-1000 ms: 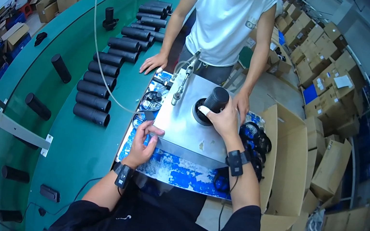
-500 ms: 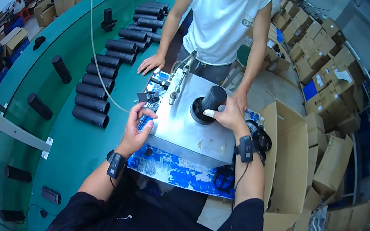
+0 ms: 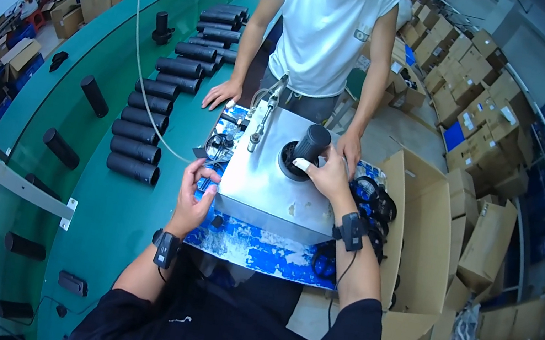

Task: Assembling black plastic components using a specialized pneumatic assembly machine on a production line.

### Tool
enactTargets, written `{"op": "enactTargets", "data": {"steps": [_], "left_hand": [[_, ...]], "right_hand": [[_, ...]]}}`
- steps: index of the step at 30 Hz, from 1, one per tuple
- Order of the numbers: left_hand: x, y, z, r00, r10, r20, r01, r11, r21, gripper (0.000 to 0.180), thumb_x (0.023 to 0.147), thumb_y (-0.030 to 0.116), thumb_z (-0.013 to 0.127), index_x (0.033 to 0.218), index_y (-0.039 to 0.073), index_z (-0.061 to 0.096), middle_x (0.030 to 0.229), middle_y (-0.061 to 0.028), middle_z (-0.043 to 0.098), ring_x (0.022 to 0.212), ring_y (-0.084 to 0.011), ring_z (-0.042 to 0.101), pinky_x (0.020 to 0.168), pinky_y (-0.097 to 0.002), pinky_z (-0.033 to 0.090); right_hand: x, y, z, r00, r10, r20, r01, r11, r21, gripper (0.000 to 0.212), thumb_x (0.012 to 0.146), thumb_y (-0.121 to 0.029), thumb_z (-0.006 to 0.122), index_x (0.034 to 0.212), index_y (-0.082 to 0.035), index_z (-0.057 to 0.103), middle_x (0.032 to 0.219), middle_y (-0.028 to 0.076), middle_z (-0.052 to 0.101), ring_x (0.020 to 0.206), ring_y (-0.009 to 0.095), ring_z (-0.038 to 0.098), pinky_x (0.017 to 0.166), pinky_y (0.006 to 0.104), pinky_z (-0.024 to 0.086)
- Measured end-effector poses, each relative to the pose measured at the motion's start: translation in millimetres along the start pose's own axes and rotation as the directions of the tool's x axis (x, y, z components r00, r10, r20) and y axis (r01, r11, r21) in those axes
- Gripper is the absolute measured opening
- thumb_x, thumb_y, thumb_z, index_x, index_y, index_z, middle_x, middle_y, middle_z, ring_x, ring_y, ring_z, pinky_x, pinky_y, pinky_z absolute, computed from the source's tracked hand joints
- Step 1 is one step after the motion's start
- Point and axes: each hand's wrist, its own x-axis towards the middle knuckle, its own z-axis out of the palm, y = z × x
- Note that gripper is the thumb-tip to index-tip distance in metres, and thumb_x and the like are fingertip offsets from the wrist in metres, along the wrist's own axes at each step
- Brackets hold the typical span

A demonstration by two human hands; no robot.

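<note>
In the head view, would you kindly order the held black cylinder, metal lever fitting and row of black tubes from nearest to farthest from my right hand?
1. Black cylinder: held by the right hand.
2. Metal lever fitting: to its left, over the metal box.
3. Row of black tubes: farther left, on the green table.

The person's left forearm (image 3: 142, 269) and right forearm (image 3: 361, 275) reach forward from below. The left hand (image 3: 193, 201) is raised, fingers (image 3: 189, 175) loosely curled, thumb (image 3: 209, 197) apart. The right hand (image 3: 330, 178) sits farther forward, gripping, angled inward to the left.
</note>
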Motion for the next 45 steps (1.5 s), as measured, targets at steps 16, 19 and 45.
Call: {"op": "enactTargets", "data": {"steps": [16,19,45], "left_hand": [[37,-6,-7,0.998,0.011,0.054,-0.014,0.999,0.048,0.065,0.099,-0.001,0.063,0.158,-0.001,0.035,0.117,-0.0112,0.065,0.112,-0.0188,0.063,0.107,-0.0352,0.047],[37,-9,-4,0.998,0.018,0.063,-0.02,1.0,0.022,0.066,0.099,-0.001,0.064,0.158,-0.001,0.035,0.116,-0.0112,0.065,0.112,-0.0193,0.063,0.107,-0.0357,0.047],[161,-114,-10,0.967,-0.235,0.101,0.155,0.853,0.498,0.063,0.105,0.024,0.062,0.158,0.002,0.035,0.138,-0.0229,0.067,0.131,-0.0441,0.058,0.112,-0.0513,0.045]], "right_hand": [[15,-2,-8,0.988,-0.014,0.153,0.021,0.999,-0.044,0.062,0.079,-0.021,0.095,0.129,0.0,0.065,0.121,0.013,0.076,0.115,0.023,0.071,0.105,0.0384,0.053],[16,3,-12,0.99,-0.044,0.136,0.057,0.994,-0.091,0.06,0.08,-0.02,0.094,0.129,0.0,0.066,0.122,0.013,0.076,0.116,0.023,0.071,0.104,0.0382,0.053],[-14,-29,15,0.987,-0.025,-0.159,0.011,0.996,-0.09,0.052,0.084,-0.028,0.091,0.122,-0.001,0.069,0.111,0.016,0.079,0.104,0.029,0.076,0.094,0.0392,0.057]]}}
